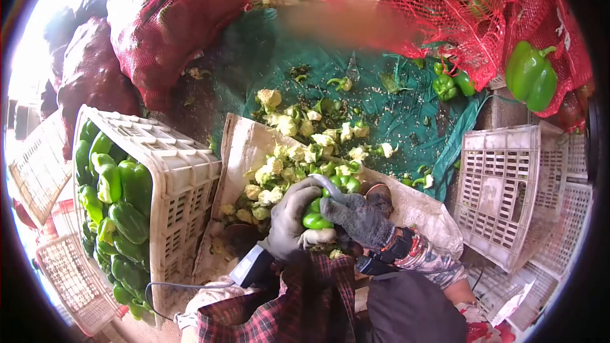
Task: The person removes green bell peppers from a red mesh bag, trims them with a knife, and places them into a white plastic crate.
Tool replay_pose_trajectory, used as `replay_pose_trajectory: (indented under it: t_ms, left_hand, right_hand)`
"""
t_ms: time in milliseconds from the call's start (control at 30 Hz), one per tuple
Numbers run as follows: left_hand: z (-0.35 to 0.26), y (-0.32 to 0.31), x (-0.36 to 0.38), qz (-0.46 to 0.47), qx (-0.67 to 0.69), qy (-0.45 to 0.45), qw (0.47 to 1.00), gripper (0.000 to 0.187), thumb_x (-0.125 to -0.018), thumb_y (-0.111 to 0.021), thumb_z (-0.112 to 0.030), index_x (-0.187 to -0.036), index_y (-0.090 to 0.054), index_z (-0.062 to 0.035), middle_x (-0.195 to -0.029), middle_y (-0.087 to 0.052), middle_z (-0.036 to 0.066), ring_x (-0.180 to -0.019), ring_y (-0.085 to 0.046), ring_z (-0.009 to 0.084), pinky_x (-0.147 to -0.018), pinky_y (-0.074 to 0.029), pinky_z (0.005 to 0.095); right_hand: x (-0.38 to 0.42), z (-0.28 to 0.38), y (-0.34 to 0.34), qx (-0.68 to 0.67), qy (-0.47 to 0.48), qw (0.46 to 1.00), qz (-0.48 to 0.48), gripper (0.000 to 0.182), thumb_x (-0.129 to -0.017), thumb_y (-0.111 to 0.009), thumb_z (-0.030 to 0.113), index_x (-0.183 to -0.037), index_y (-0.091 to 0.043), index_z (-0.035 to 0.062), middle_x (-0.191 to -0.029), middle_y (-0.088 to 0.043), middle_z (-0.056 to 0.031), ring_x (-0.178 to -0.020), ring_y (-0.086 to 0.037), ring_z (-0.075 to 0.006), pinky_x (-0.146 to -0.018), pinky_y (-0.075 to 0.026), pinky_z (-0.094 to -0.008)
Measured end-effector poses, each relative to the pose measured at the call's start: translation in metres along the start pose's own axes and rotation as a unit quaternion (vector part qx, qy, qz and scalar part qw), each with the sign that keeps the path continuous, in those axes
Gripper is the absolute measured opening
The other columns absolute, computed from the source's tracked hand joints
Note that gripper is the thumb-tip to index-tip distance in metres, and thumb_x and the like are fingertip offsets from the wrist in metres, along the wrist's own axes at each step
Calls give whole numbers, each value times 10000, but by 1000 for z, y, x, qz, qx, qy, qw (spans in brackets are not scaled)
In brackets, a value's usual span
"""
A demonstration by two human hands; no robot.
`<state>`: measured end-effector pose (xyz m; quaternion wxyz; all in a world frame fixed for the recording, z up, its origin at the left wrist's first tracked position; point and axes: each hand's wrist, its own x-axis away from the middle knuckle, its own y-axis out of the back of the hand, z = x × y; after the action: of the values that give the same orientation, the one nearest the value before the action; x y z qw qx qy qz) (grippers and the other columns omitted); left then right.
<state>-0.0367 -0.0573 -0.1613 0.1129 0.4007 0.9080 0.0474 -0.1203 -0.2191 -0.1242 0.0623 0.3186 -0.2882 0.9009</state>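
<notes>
A green bell pepper [314, 221] sits between my two gloved hands, low in front of my body. My left hand [287, 217], in a grey glove, wraps around its left side with the fingers curled beneath. From the right, my right hand [361, 217], in a darker fuzzy glove, closes against the same pepper. A curved grey strip [329, 187] arches over the pepper between the hands; I cannot tell whether it is a glove finger or a tool. Just beyond lies a heap of pale pepper cores [279, 168] with stems, on a whitish sack [238, 136].
At left, a tipped white crate [184, 152] holds many green peppers [130, 216]. Another white crate [499, 184] stands at right. Red mesh sacks [171, 19] lie at the back left, and red netting [470, 19] with peppers at the back right. Green sheeting [406, 121] covers the floor.
</notes>
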Motion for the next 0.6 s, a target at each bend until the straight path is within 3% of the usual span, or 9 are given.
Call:
replay_pose_trajectory:
  t_ms: [133,200,267,333,400,467,500,567,600]
  left_hand:
    - [-7,-13,-1,-71,143,55,986,761,-783,-771,-536,-1264,-521,-1,-1305,-541,196,-1200,-560,306,-1011,-446,418]
    - [-11,-20,2,-114,240,107,958,741,-839,-718,-567,-1287,-509,-15,-1319,-534,165,-1201,-551,270,-1015,-441,403]
    - [-13,-17,-3,-143,301,214,918,708,-904,-545,-661,-1248,-513,-43,-1265,-562,132,-1086,-584,208,-928,-489,361]
    - [-11,-17,-12,-212,398,254,856,699,-953,-393,-699,-1202,-528,-60,-1194,-608,119,-990,-619,186,-855,-524,343]
    - [-12,-1,-19,-231,470,286,802,719,-942,-359,-734,-1163,-575,-85,-1142,-648,88,-928,-652,192,-802,-546,349]
    - [-15,11,-19,-238,411,300,827,712,-937,-379,-735,-1164,-588,-93,-1154,-651,84,-946,-654,192,-775,-547,322]
    - [-14,13,-16,-253,373,303,839,675,-947,-397,-711,-1192,-588,-112,-1130,-664,78,-950,-657,188,-718,-545,302]
    - [-5,14,-9,-260,398,336,813,650,-958,-417,-677,-1223,-575,-105,-1091,-676,92,-934,-662,194,-669,-544,313]
    - [-2,12,-8,-262,386,334,819,647,-961,-421,-667,-1229,-570,-97,-1082,-677,106,-921,-667,203,-657,-544,321]
  right_hand:
    - [2,-7,2,-68,-74,995,-11,396,-1000,-592,383,-1208,-586,46,-800,-614,12,-622,-572,-81,-473,-422,-232]
    - [1,-6,0,4,21,1000,-18,404,-1005,-588,366,-1241,-570,38,-808,-635,-9,-637,-602,-115,-507,-452,-257]
    - [-8,-5,-6,204,225,952,-24,375,-1006,-594,324,-1237,-581,29,-836,-671,-43,-678,-647,-163,-573,-499,-291]
    - [-1,8,-6,291,267,918,24,328,-984,-627,291,-1187,-620,34,-881,-688,-78,-716,-670,-194,-616,-515,-314]
    - [14,19,2,369,306,875,66,282,-961,-659,258,-1138,-660,39,-926,-705,-112,-754,-693,-225,-659,-531,-336]
    - [26,16,28,370,305,878,-13,175,-924,-661,196,-1029,-669,57,-948,-680,-111,-754,-653,-169,-666,-513,-281]
    - [17,4,49,217,283,923,-144,263,-907,-674,205,-1113,-653,42,-989,-673,-133,-843,-652,-196,-737,-520,-303]
    - [12,31,66,351,161,821,-420,505,-875,-720,258,-1287,-580,3,-1055,-664,-161,-1001,-649,-270,-869,-525,-360]
    - [8,29,89,558,153,688,-439,555,-857,-740,270,-1310,-562,2,-1130,-664,-170,-1042,-646,-307,-925,-506,-385]
